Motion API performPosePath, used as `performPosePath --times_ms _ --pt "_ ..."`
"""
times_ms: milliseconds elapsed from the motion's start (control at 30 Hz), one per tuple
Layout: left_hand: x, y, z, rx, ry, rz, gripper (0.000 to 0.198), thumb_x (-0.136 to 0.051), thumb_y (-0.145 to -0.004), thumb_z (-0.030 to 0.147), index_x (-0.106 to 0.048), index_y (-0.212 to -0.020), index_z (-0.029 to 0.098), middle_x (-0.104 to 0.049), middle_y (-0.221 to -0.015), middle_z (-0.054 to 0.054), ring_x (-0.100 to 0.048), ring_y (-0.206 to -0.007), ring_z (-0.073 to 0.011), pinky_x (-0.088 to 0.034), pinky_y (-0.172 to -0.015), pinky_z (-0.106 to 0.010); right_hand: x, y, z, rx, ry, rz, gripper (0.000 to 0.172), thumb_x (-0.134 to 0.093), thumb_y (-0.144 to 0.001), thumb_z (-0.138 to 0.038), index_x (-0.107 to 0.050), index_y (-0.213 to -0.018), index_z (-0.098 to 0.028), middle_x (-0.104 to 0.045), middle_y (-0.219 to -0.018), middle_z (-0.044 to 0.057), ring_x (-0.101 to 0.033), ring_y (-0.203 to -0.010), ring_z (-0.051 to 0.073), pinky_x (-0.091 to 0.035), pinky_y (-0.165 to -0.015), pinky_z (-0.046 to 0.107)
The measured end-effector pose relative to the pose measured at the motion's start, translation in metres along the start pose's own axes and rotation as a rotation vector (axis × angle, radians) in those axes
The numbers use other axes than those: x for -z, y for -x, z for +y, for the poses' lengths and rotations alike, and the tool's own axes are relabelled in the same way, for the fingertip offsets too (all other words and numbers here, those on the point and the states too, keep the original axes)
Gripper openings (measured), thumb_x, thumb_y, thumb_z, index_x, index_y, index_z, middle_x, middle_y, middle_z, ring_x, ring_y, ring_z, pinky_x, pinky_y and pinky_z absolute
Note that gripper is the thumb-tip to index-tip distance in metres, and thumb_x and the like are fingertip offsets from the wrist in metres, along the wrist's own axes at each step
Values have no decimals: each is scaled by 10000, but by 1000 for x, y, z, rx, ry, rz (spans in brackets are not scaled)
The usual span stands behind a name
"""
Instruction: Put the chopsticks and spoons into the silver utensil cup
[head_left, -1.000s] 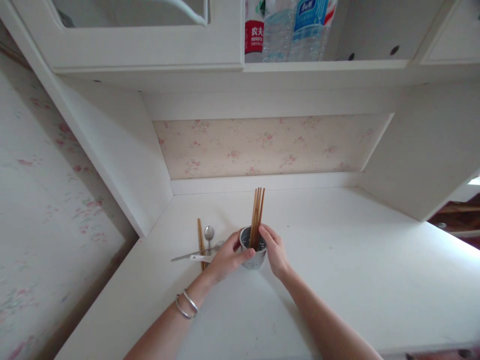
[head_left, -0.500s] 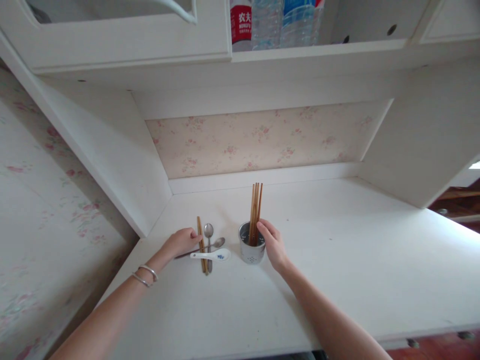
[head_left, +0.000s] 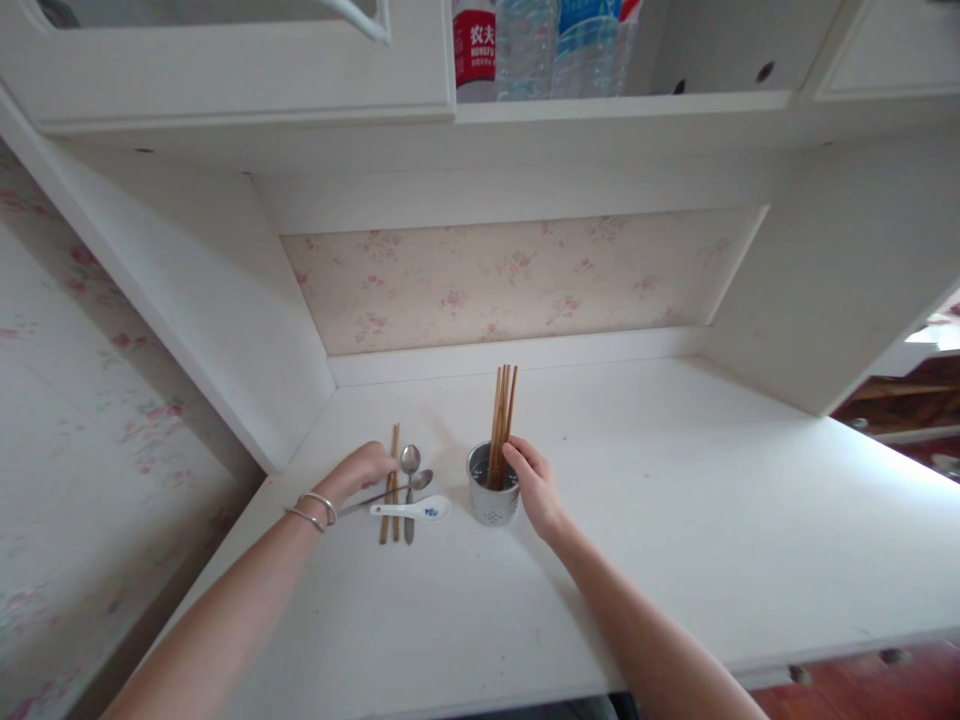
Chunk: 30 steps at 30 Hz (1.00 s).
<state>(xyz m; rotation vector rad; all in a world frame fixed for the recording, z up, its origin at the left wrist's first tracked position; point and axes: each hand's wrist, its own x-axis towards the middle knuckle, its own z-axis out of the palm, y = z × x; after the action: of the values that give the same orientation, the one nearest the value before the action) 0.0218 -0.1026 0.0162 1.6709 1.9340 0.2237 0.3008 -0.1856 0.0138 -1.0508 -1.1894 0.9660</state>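
My left hand (head_left: 366,466) is closed, fingertips pinched at the wooden chopsticks (head_left: 395,440) on the white surface. Which of the two it grips is hard to make out. Beside them lies a metal spoon (head_left: 410,459); a second, long-handled metal spoon (head_left: 422,479) crosses over, and a white ceramic spoon (head_left: 430,508) with a blue mark rests across the handles. My right hand (head_left: 537,487) is wrapped round the right side of a metal utensil holder (head_left: 493,508), thumb at its rim. Several upright chopsticks (head_left: 501,415) stand in this holder, close to the thumb.
The white countertop (head_left: 675,520) reaches far to the right. A side panel (head_left: 225,290) bounds it at left, and a floral back panel (head_left: 450,290) at the rear. Overhead, a cabinet shelf (head_left: 637,108) holds several plastic bottles (head_left: 525,50).
The lower ends of the two lying chopsticks have moved apart and shifted left, with my left hand at them. My right hand keeps its place on the holder. The whole view has shifted slightly.
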Motion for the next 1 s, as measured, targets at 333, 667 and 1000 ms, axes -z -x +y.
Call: performPosePath --times_ms 333,667,1000 --pt "19 -2 -2 -21 157 42 367 -575 -701 503 -565 -614 147 -523 -472 -6 -508 -434 -142 -364 -444 -246 1 -1 -1 -4 10 -11 348 -518 -817 -495 -658 -923 -195 -660 -848 31 -560 -811 193 -433 -735 286" --pt "34 -1 23 -145 -6 348 376 -447 -806 487 -650 -856 174 -699 -787 -70 -640 -699 -199 -403 -606 -252 1 0 -2 -3 6 -17 338 -512 -823 -488 -657 -921 -199 -661 -864 28 -559 -825 192 -429 -752 284" --pt "58 31 63 -366 21 688 422 -382 -874 480 -625 -1020 167 -705 -923 -75 -648 -827 -199 -442 -730 -265 2 3 -8 23 4 -40 376 -440 -868 -507 -655 -909 -202 -665 -877 24 -560 -860 192 -420 -784 280"
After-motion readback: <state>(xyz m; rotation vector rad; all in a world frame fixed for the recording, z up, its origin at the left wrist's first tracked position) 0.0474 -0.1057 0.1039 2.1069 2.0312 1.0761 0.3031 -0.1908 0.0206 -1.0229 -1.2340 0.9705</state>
